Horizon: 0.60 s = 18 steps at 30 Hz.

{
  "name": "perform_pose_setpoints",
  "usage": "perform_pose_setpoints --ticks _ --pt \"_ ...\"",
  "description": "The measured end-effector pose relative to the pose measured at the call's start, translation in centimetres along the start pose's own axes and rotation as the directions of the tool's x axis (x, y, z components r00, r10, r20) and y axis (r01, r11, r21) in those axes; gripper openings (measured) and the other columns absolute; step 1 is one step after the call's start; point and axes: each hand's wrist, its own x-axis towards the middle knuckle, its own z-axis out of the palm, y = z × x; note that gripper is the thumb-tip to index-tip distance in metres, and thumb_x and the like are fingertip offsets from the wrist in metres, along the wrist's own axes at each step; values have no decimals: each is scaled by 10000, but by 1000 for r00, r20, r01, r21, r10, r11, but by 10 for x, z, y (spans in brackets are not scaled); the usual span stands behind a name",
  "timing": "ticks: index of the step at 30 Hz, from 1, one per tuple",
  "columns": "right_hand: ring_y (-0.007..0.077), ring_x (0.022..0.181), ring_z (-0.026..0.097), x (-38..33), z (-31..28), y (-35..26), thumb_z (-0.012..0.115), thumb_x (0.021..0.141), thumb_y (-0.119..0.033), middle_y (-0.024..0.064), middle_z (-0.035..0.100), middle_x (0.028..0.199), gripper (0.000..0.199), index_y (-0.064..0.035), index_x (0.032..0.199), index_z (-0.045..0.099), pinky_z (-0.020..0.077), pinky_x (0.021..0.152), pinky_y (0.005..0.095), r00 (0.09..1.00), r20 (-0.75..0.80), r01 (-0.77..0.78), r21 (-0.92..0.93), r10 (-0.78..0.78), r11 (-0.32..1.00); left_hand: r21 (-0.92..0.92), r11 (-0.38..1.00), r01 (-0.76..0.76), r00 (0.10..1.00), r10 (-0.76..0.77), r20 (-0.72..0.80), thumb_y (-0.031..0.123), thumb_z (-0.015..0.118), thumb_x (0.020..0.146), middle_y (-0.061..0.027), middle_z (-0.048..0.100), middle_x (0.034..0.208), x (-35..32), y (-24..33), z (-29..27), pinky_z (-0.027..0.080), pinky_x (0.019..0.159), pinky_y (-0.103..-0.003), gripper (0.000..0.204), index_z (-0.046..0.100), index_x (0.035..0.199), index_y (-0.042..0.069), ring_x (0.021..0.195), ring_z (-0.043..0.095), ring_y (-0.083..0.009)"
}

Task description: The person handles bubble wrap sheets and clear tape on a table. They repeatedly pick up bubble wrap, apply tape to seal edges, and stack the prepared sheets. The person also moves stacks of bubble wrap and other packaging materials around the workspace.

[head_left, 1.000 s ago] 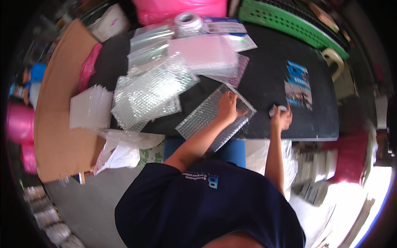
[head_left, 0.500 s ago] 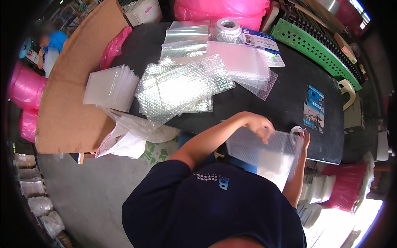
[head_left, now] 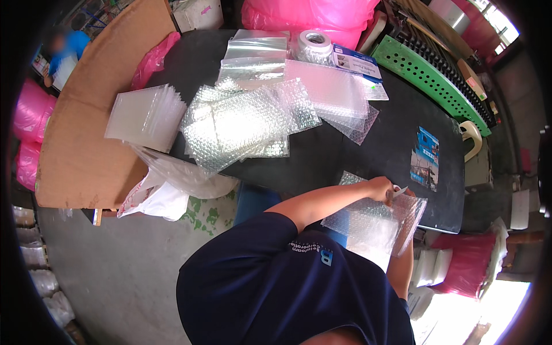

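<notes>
Bubble-wrap pouch [head_left: 363, 225] shifted rightward; left grip [head_left: 380, 188] now close to right grip [head_left: 409, 194].

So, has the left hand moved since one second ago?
Yes, the left hand moved right, closer to the blue print on the table.

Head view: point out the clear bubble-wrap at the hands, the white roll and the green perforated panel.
Clear bubble-wrap [head_left: 364, 223]: head view, middle of its sheet.
White roll [head_left: 315, 50]: head view, its near side.
Green perforated panel [head_left: 430, 85]: head view, its front face.
</notes>
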Motion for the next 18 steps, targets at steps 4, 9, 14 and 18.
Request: perform_pose_setpoints --ticks 4,9,14,18 --pt "236 862 552 3 -1 2 555 831 -225 144 535 1010 445 -16 1191 399 487 718 332 909 -65 403 -117 -412 908 45 996 -79 985 85 -152 210 778 587 -101 633 916 -6 -6 -10 464 752 -324 317 681 853 68 854 607 -257" --pt "194 909 492 22 25 -21 579 798 -351 68 462 1015 541 -75 1216 376 462 730 344 862 -10 505 -68 -507 861 162 979 -125 963 159 -216 214 729 675 -81 632 962 -53 4 -45 466 785 -323 207 654 787 57 906 600 -242" --pt "422 1312 85 23 40 -48 490 515 -842 110 13 1474 1220 -154 1422 51 67 879 746 970 -25 -237 116 242 964 -19 975 221 972 -222 -74 236 647 804 -46 658 845 -167 85 -170 487 643 -279 187 606 907 85 684 635 -132" --pt "367 1340 11 -21 139 -24 488 500 -853 103 -5 1481 1238 -167 1425 32 -50 935 678 920 -352 15 -406 -171 914 123 903 411 859 -339 -384 297 718 730 -84 630 816 -237 131 -274 476 621 -305 372 575 938 24 639 615 -157"
